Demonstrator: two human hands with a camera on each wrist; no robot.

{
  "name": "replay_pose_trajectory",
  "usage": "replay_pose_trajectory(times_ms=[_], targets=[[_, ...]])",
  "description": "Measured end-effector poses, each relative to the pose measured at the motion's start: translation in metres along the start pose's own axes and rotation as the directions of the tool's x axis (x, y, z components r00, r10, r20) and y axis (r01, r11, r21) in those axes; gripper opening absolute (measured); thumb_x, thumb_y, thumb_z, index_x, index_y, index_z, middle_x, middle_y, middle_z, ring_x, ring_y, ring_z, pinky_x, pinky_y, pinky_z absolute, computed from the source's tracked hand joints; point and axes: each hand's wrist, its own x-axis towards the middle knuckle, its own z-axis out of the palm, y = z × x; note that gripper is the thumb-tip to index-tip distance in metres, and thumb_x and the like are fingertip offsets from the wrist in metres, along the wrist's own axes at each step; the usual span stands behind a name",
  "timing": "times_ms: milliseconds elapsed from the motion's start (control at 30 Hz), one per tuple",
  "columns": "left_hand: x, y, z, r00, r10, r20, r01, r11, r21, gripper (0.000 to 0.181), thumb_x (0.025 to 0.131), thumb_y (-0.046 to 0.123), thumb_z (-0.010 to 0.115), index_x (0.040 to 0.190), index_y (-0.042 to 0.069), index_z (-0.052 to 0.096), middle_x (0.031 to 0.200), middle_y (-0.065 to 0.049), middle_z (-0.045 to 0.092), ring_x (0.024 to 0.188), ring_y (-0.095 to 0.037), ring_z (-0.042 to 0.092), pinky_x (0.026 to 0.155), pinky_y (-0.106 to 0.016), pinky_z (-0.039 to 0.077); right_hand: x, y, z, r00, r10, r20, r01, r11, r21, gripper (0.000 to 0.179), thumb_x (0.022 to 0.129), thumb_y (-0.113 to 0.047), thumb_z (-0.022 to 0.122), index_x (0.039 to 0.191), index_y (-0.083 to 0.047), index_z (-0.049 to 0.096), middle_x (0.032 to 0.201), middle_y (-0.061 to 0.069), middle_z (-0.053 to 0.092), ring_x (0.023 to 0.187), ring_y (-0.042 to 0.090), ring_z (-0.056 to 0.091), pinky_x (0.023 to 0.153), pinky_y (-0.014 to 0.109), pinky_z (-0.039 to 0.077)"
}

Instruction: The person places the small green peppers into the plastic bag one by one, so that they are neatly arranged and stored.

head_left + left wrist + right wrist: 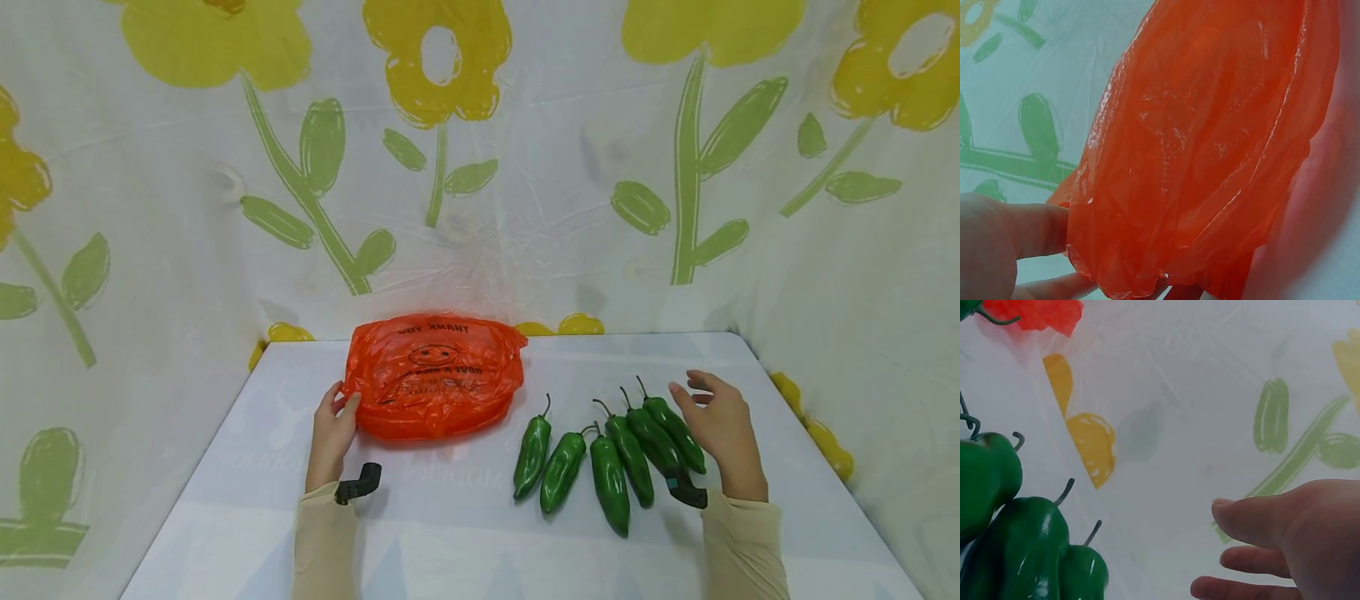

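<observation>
An orange-red plastic bag [435,383] with dark print lies puffed up at the back left of the table. My left hand [335,425] holds its left edge between thumb and fingers. In the left wrist view the bag [1191,150] partly covers the fingertips of that hand [997,244]. Several glossy green peppers [611,487] with thin curved stems lie in a loose row on the right. Above the rightmost pepper [673,433] hovers my right hand [723,425], fingers relaxed and holding nothing. The right wrist view shows this hand [1297,544] apart from the peppers [1029,550].
A white table [450,533] carries the bag and peppers. A pale sheet printed with yellow flowers [540,208] hangs behind and at both sides, close to the table's back edge. A dark wrist device [686,492] on the right arm overlaps a pepper in the head view.
</observation>
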Motion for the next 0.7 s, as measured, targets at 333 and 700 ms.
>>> replay_pose_trajectory(times_ms=[333, 700], targets=[[0.001, -0.001, 0.0, 1.0, -0.024, -0.009, 0.024, 1.0, 0.013, 0.072, 0.11, 0.038, 0.044, 0.167, 0.013, 0.008, 0.168, -0.027, 0.025, 0.151, -0.043, 0.034, 0.124, -0.056, 0.034, 0.005, 0.017, 0.002, 0.991, 0.025, 0.13, -0.018, 0.999, -0.051, 0.066, 0.106, -0.035, 0.053, 0.15, 0.012, 0.04, 0.145, 0.039, 0.05, 0.13, 0.056, 0.053, 0.101, 0.066, 0.052], [0.003, -0.002, 0.0, 1.0, -0.02, 0.011, 0.02, 1.0, 0.008, 0.073, 0.109, 0.036, 0.045, 0.167, 0.011, 0.009, 0.166, -0.028, 0.027, 0.148, -0.044, 0.039, 0.121, -0.055, 0.04, 0.013, 0.029, 0.006, 0.977, 0.058, 0.206, -0.034, 0.993, -0.116, 0.066, 0.105, -0.034, 0.055, 0.147, 0.015, 0.042, 0.141, 0.041, 0.053, 0.123, 0.056, 0.057, 0.097, 0.066, 0.053]])
